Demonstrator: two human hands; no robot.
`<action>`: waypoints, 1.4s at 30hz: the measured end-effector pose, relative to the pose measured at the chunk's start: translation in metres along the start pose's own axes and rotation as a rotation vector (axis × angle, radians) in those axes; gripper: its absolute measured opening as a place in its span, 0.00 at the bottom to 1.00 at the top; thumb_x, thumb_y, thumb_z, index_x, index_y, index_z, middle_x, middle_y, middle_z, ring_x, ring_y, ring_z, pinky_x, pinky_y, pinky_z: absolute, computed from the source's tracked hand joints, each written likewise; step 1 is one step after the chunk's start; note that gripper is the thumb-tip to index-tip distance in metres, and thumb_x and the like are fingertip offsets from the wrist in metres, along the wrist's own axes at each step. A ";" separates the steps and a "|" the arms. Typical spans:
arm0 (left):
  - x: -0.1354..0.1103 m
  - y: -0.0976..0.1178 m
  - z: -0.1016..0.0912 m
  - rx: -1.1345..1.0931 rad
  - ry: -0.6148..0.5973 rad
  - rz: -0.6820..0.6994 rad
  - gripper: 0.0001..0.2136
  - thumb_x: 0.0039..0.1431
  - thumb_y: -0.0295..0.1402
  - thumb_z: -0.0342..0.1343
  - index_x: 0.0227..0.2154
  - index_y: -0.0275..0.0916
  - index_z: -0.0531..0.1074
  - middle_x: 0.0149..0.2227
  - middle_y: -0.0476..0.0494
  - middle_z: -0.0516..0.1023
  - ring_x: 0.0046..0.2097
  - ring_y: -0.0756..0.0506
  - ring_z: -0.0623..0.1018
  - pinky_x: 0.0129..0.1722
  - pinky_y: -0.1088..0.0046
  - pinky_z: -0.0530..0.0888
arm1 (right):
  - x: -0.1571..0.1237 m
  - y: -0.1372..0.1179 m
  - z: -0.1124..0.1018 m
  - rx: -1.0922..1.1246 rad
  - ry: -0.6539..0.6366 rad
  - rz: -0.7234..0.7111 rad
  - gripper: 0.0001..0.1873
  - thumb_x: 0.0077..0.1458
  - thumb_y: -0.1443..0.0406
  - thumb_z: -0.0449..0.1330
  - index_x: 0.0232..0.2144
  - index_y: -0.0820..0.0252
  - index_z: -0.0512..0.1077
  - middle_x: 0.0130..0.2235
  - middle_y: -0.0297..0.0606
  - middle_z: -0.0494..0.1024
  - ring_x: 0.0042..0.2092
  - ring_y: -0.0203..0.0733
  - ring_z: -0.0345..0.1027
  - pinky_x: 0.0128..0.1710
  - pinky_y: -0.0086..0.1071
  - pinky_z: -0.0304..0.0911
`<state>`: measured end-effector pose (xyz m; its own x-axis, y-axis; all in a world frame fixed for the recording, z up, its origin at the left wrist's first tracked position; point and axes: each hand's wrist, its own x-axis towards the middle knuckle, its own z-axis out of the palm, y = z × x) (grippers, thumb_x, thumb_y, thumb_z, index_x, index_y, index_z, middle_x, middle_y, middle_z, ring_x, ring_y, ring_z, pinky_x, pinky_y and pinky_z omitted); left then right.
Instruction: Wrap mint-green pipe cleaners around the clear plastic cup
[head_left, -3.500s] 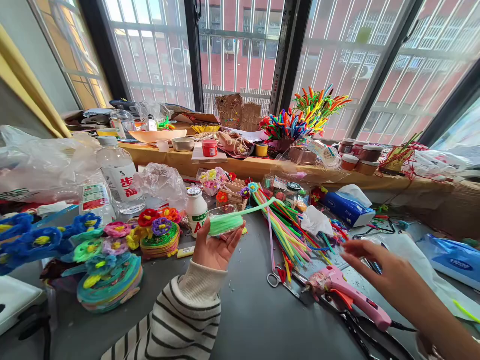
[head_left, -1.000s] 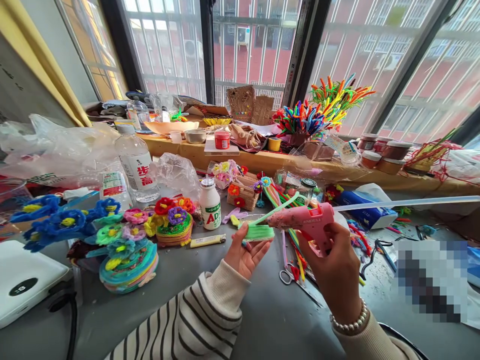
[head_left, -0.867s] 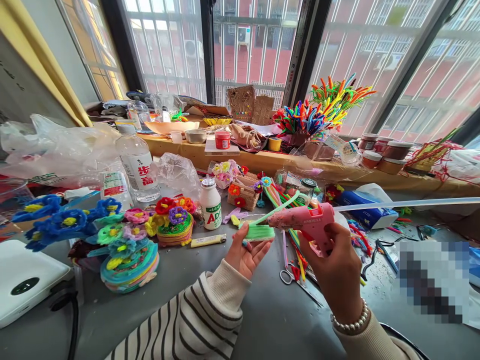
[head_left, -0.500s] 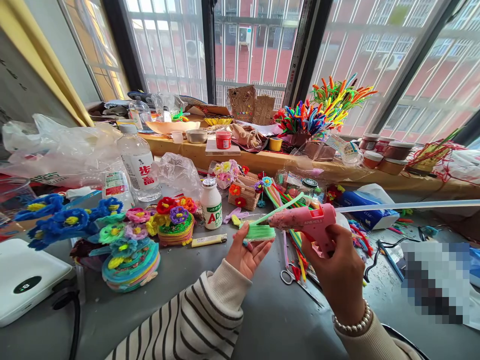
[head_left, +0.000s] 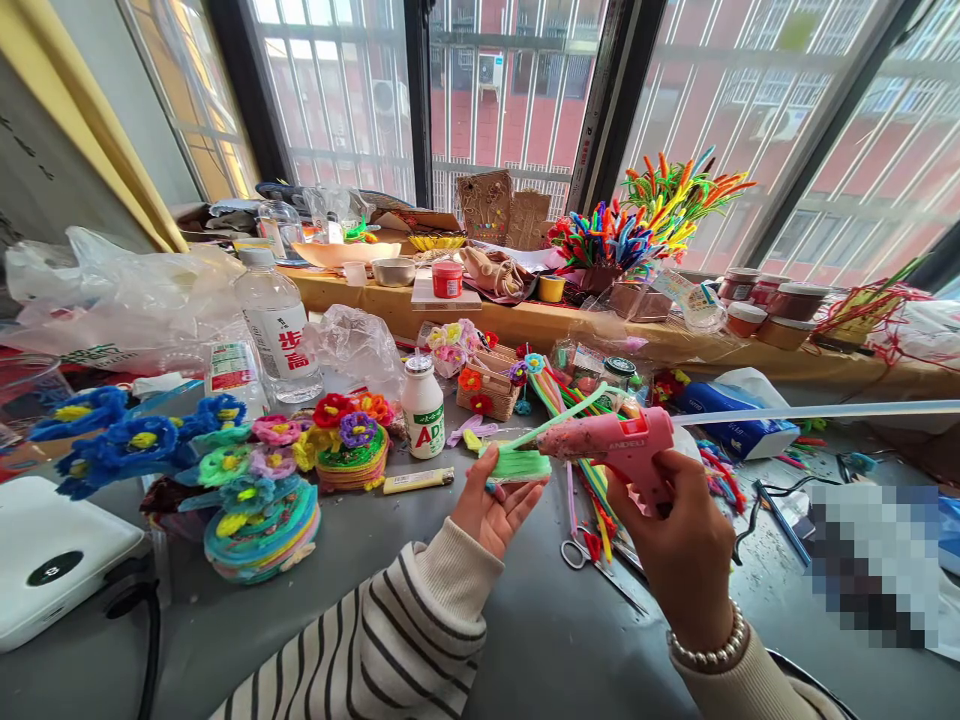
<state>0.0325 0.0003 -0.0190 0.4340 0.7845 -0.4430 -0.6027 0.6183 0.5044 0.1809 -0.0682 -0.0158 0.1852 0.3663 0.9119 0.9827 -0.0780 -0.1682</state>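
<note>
Pink glue gun (head_left: 637,440) is sitting clamped in the right hand (head_left: 679,540), left hand (head_left: 491,515) pinching the green bundle (head_left: 523,465) short of the worktop (head_left: 555,640)'s far edge; nozzle (head_left: 546,443) should be aiming clear of fingertips (head_left: 537,488).

A pixelated item (head_left: 874,565) toward the right edge of the worktop (head_left: 555,640) is unidentifiable; the glue stick (head_left: 817,411) is cut off

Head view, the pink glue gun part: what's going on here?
A person's left hand holds up a pale green fuzzy bundle with one strip sticking out. The right hand grips a pink glue gun, nozzle pointed at the bundle; whether they touch is hard to tell. Scissors lie on the grey table.
</note>
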 end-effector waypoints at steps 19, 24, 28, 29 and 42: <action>0.000 0.000 -0.002 -0.001 -0.032 -0.002 0.20 0.53 0.36 0.51 0.46 0.27 0.62 0.28 0.37 0.77 0.34 0.43 0.79 0.33 0.75 0.75 | -0.001 0.002 -0.004 -0.014 0.010 -0.001 0.13 0.50 0.57 0.54 0.32 0.63 0.64 0.20 0.32 0.70 0.18 0.34 0.63 0.18 0.26 0.58; -0.001 0.000 -0.002 -0.003 -0.030 -0.004 0.22 0.54 0.36 0.51 0.49 0.28 0.59 0.29 0.37 0.77 0.33 0.43 0.79 0.33 0.74 0.75 | -0.001 0.003 -0.003 -0.014 0.001 0.006 0.14 0.50 0.57 0.54 0.32 0.62 0.63 0.21 0.32 0.70 0.19 0.34 0.64 0.19 0.26 0.58; -0.002 0.001 0.000 -0.003 -0.028 -0.002 0.22 0.55 0.37 0.49 0.49 0.26 0.59 0.29 0.36 0.77 0.33 0.44 0.79 0.33 0.75 0.75 | -0.002 0.005 -0.003 -0.029 0.007 0.012 0.14 0.50 0.57 0.54 0.32 0.63 0.64 0.21 0.33 0.71 0.19 0.35 0.64 0.19 0.26 0.58; -0.002 0.001 0.000 -0.003 -0.026 -0.003 0.22 0.55 0.36 0.49 0.49 0.26 0.59 0.29 0.36 0.77 0.33 0.44 0.79 0.33 0.75 0.75 | -0.002 0.006 -0.003 -0.031 0.009 0.013 0.14 0.49 0.57 0.54 0.32 0.63 0.64 0.21 0.33 0.71 0.19 0.35 0.64 0.19 0.26 0.58; -0.003 0.002 0.001 -0.005 -0.036 -0.020 0.21 0.55 0.37 0.49 0.46 0.25 0.62 0.29 0.35 0.77 0.33 0.44 0.79 0.33 0.75 0.75 | -0.004 0.010 -0.004 -0.053 0.010 0.031 0.14 0.48 0.57 0.57 0.32 0.62 0.64 0.22 0.33 0.70 0.19 0.34 0.63 0.19 0.26 0.59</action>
<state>0.0305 -0.0002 -0.0160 0.4698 0.7734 -0.4256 -0.5969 0.6335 0.4924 0.1899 -0.0743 -0.0196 0.2156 0.3541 0.9100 0.9744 -0.1384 -0.1770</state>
